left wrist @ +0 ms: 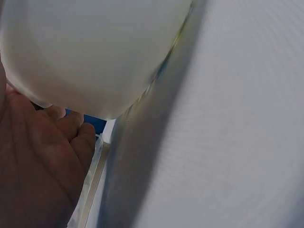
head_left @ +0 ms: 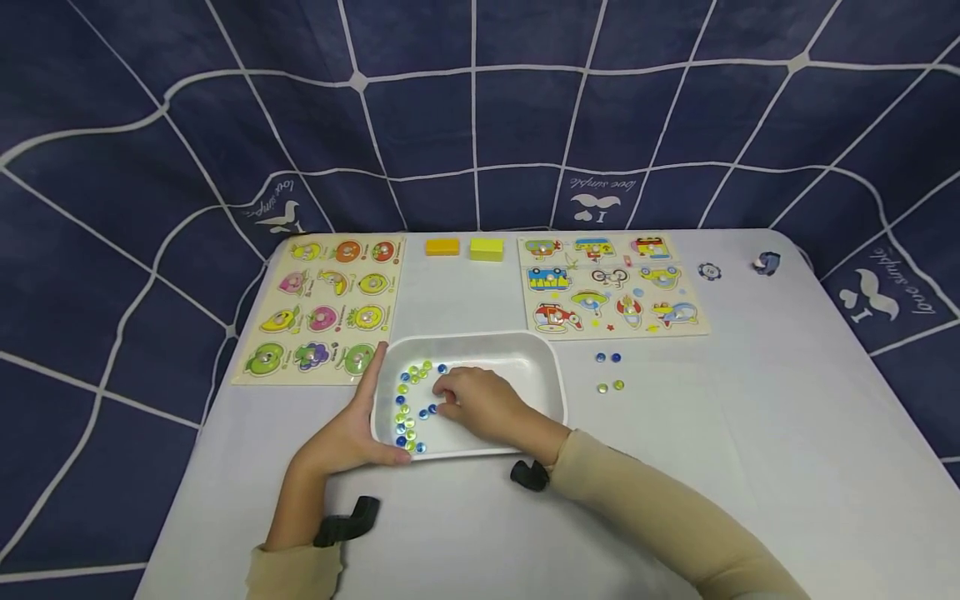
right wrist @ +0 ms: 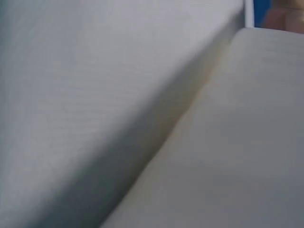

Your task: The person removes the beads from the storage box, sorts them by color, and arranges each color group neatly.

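In the head view a white tray [head_left: 517, 337] lies on the table, with several blue and yellow-green glass beads [head_left: 405, 408] gathered mostly along its left end. My left hand [head_left: 347, 433] grips that end, forefinger along the far corner and thumb on the near rim. The left wrist view shows its fingers [left wrist: 84, 140] bent around the tray wall. Inside the tray hovers my right hand [head_left: 483, 404], fingers loosely bent, with a gap between forefinger and thumb. The thumb tip is beside a blue bead [head_left: 432, 409]. Nothing shows between the fingers.
Two blue beads [head_left: 608, 357] and two yellow-green beads [head_left: 611, 387] lie right of the tray. A fruit puzzle board [head_left: 300, 379] is at left, a vehicle puzzle board [head_left: 622, 329] at back right. Orange [head_left: 442, 247] and yellow blocks [head_left: 487, 249] stand behind, small trinkets [head_left: 767, 263] far right.
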The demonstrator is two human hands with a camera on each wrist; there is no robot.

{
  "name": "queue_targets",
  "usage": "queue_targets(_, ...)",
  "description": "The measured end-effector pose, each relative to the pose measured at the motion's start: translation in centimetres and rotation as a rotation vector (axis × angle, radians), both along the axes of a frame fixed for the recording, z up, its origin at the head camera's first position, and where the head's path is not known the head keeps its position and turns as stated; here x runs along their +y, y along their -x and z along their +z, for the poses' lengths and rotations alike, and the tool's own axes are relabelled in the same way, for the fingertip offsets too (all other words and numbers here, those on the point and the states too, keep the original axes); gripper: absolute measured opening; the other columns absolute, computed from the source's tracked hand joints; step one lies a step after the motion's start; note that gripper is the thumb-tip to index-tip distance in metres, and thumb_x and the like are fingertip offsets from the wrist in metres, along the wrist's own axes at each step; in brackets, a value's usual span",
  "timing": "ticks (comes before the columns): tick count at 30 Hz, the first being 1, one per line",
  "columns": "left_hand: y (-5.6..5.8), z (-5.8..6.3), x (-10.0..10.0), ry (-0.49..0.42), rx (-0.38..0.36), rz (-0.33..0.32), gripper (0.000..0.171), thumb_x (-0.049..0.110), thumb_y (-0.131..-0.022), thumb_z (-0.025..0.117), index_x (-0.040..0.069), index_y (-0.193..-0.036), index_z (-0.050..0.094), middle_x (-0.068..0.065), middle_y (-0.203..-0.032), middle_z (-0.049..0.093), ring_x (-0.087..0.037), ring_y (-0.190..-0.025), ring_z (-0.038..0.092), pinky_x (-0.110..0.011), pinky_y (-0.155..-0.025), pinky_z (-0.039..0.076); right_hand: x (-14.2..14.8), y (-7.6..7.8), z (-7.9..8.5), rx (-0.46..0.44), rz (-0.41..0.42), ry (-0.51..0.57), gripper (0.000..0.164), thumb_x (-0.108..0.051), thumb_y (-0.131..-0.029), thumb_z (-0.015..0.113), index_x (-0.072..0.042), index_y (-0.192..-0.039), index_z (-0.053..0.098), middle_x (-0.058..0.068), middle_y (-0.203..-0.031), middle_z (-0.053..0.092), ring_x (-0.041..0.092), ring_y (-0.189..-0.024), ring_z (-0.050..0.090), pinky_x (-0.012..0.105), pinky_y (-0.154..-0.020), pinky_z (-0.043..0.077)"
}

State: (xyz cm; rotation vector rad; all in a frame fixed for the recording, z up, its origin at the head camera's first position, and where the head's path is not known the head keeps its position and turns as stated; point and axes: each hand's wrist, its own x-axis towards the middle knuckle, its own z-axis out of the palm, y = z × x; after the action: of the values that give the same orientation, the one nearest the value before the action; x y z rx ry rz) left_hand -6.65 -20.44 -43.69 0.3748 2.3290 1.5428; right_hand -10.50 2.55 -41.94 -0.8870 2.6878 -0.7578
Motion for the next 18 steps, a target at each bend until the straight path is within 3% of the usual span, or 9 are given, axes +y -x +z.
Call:
queue_targets(6,0.0,-0.1,0.0,-0.007,0.008,0.004,0.142,0.026,-0.053,0.093,0.045,-0.147,-0.013,0.014,-0.159,-0.008,-0.025,-0.147,0.007,-0.058,-0.113,0.017,-0.6,0.0,-0.2,0.037,0.020,-0.059,0.021,-0.027,-0.086,0.068,-0.020,-0.106,0.071,-0.010,-0.089,0.065,0.004,-0.077,0.055,0.023,-0.070,0.046)
queue_targets(12,0.1,-0.1,0.1,0.011,0.002,-0.002,0.143,0.026,-0.053,0.093,0.045,-0.147,-0.014,0.014,-0.159,-0.008,-0.023,-0.146,0.011,-0.051,-0.112,0.021,-1.0,-0.3,-0.2,0.082,0.060,-0.117,0.024,-0.032,-0.086,0.068,-0.022,-0.108,0.070,-0.009,-0.092,0.066,0.005,-0.078,0.057,0.024,-0.069,0.048)
queue_targets(18,0.0,0.0,0.0,0.000,0.008,0.003,0.143,0.025,-0.053,0.093,0.045,-0.147,-0.013,0.012,-0.159,-0.009,-0.025,-0.147,0.005,-0.059,-0.113,0.015,-1.8,-0.4,-0.4,0.116,0.102,-0.150,0.020,-0.029,-0.089,0.065,-0.021,-0.107,0.070,-0.009,-0.097,0.068,0.005,-0.086,0.062,0.025,-0.072,0.052)
